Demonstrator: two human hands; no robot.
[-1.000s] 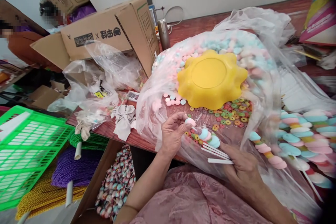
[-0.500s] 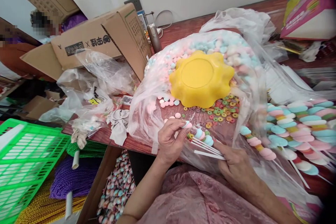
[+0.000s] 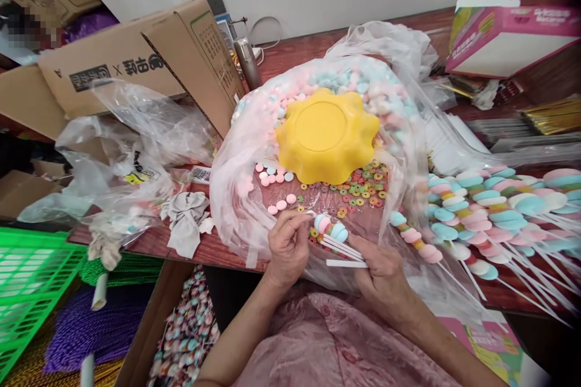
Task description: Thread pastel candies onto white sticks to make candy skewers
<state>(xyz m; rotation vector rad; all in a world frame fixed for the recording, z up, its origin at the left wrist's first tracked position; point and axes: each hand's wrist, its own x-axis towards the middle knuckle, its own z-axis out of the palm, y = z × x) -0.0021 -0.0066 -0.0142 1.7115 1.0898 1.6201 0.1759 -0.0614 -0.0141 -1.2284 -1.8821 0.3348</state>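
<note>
My right hand (image 3: 381, 263) is closed around several white sticks (image 3: 347, 263) that fan out to the left. Pastel marshmallows (image 3: 330, 227) in pink, white and blue are threaded in a row just beyond its fingers. My left hand (image 3: 288, 248) is pinched near the left end of that row; whatever its fingertips hold is too small to make out. Beneath and beyond the hands, small ring candies (image 3: 365, 184) and loose pink marshmallows (image 3: 290, 198) lie on clear plastic. An upturned yellow scalloped bowl (image 3: 320, 127) rests against a bag of marshmallows (image 3: 385, 94).
Finished marshmallow skewers (image 3: 490, 205) are heaped at the right, with one skewer (image 3: 415, 236) nearer my right hand. A cardboard box (image 3: 190, 66) and crumpled plastic bags stand left. A green basket (image 3: 36, 290), purple cords (image 3: 95, 329) and a box of candies (image 3: 186, 332) sit below the table edge.
The pink-and-white marshmallow at my left fingertips now sits against the row on the stick, and those fingers are at its left end. The view has shifted rightward.
</note>
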